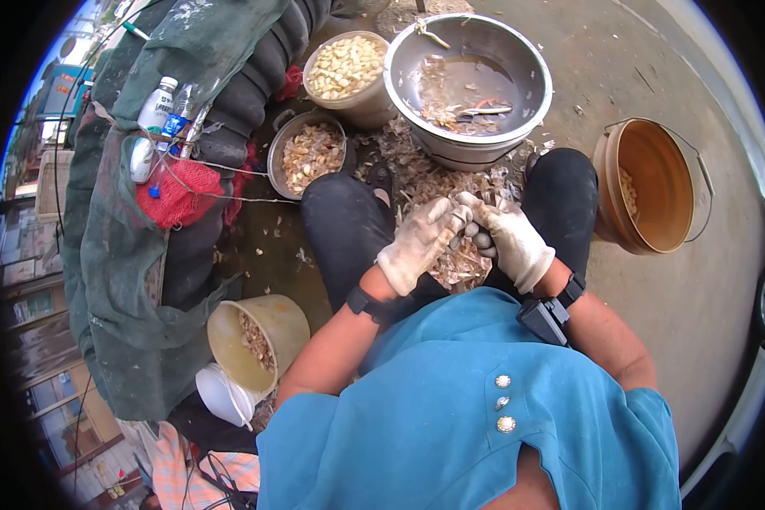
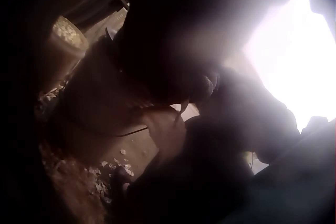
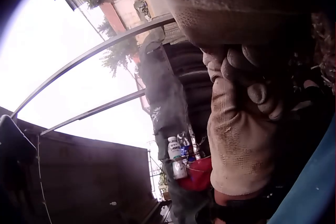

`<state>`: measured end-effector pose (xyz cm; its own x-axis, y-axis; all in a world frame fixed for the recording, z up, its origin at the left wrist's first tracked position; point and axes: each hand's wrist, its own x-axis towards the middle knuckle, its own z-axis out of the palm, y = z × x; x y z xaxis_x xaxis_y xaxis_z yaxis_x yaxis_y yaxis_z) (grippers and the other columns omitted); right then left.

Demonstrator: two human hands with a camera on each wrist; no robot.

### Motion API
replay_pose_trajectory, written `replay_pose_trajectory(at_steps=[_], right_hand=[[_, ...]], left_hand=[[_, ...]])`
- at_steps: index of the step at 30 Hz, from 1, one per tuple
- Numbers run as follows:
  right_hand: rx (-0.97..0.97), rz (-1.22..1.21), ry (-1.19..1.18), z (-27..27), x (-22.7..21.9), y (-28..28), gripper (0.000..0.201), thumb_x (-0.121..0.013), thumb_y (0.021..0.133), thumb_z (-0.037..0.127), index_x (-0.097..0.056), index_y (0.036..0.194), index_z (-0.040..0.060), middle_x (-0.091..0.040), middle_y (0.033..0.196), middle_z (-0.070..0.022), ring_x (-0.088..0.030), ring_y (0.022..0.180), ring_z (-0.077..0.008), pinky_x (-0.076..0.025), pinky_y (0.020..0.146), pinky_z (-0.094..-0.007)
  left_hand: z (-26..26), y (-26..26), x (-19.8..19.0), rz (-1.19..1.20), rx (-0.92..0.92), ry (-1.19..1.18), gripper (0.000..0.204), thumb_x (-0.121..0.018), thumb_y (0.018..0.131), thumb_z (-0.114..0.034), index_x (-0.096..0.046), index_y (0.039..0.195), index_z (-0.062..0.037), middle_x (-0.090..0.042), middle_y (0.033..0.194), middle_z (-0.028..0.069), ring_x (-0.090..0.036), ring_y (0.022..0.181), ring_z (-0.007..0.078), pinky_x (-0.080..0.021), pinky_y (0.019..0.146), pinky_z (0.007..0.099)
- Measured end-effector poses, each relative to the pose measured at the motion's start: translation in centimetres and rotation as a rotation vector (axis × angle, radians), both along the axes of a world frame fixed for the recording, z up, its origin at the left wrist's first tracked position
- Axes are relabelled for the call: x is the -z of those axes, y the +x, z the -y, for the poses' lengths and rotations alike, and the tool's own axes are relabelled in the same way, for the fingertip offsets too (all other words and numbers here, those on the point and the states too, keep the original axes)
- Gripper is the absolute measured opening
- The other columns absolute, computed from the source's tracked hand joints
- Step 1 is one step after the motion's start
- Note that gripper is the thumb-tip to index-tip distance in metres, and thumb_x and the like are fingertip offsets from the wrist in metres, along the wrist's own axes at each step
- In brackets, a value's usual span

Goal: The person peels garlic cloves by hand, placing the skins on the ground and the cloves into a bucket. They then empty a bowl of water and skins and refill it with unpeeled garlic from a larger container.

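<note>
My left hand (image 1: 421,240) and right hand (image 1: 516,245), both in soiled whitish knit gloves with grey fingertips, meet between my knees. Fingers curl inward on both, thumbs close together, pinching something small that the gloves hide; I cannot tell what it is. In the right wrist view one gloved hand (image 3: 241,134) shows its bent fingers, with the other glove overlapping above. The left wrist view is dark and blurred. Beneath the hands lies a heap of papery garlic skins (image 1: 463,265). Pale peeled garlic cloves (image 1: 346,66) fill a bucket ahead; a smaller pot holds browner, skin-on cloves (image 1: 312,157).
A metal basin (image 1: 521,72) with murky water and skins stands ahead. To the right is a brown bucket (image 1: 667,183) with a wire handle. A cream tub (image 1: 291,327) and white tub (image 1: 221,399) lie at left, near stacked tyres (image 1: 255,76) under green cloth with bottles (image 1: 157,106).
</note>
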<state>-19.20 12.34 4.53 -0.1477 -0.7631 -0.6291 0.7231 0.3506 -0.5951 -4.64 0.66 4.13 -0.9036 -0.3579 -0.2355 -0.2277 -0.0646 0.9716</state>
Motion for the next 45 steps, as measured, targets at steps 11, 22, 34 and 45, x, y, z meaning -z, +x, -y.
replay_pose_trajectory(at_steps=[11, 22, 34, 45], right_hand=[[0.068, 0.319, -0.126, -0.4, 0.5, -0.7, 0.021, -0.054, 0.102, 0.030, -0.060, 0.105, 0.0103, -0.053, 0.077, 0.0075, -0.041, 0.057, -0.0010, -0.030, 0.047, -0.0164], [0.034, -0.265, -0.048, 0.4, -1.0, 0.7, 0.018, -0.063, 0.096, 0.029, -0.064, 0.095, 0.0111, -0.055, 0.068, 0.0084, -0.044, 0.053, 0.0002, -0.031, 0.045, -0.0160], [0.007, -0.422, 0.008, 1.1, -0.6, 1.7, 0.020, -0.062, 0.097, 0.028, -0.060, 0.099, 0.0087, -0.058, 0.075, 0.0069, -0.047, 0.059, 0.0009, -0.036, 0.049, -0.0145], [0.054, 0.436, -0.129, 0.6, 0.9, -0.8, 0.020, -0.053, 0.102, 0.029, -0.059, 0.105, 0.0099, -0.052, 0.079, 0.0062, -0.043, 0.061, -0.0024, -0.030, 0.046, -0.0167]], left_hand=[[0.5, -0.1, 1.3, 0.009, -0.188, 0.623, 0.020, -0.050, 0.102, -0.024, -0.057, 0.111, -0.0076, -0.061, 0.090, 0.0003, -0.054, 0.070, 0.0082, -0.046, 0.063, 0.0219], [0.6, 0.4, 3.7, -0.093, -0.160, 0.577, 0.018, -0.056, 0.099, -0.019, -0.056, 0.109, -0.0051, -0.063, 0.096, 0.0031, -0.057, 0.078, 0.0092, -0.046, 0.068, 0.0214], [1.0, -0.2, 2.0, 0.006, -0.209, 0.756, 0.023, -0.044, 0.101, -0.012, -0.057, 0.115, 0.0017, -0.065, 0.089, 0.0095, -0.061, 0.072, 0.0128, -0.046, 0.062, 0.0188], [1.8, -0.1, 1.9, -0.091, -0.087, 0.721, 0.022, -0.059, 0.097, -0.024, -0.056, 0.108, -0.0056, -0.062, 0.093, 0.0005, -0.056, 0.077, 0.0048, -0.043, 0.063, 0.0146]])
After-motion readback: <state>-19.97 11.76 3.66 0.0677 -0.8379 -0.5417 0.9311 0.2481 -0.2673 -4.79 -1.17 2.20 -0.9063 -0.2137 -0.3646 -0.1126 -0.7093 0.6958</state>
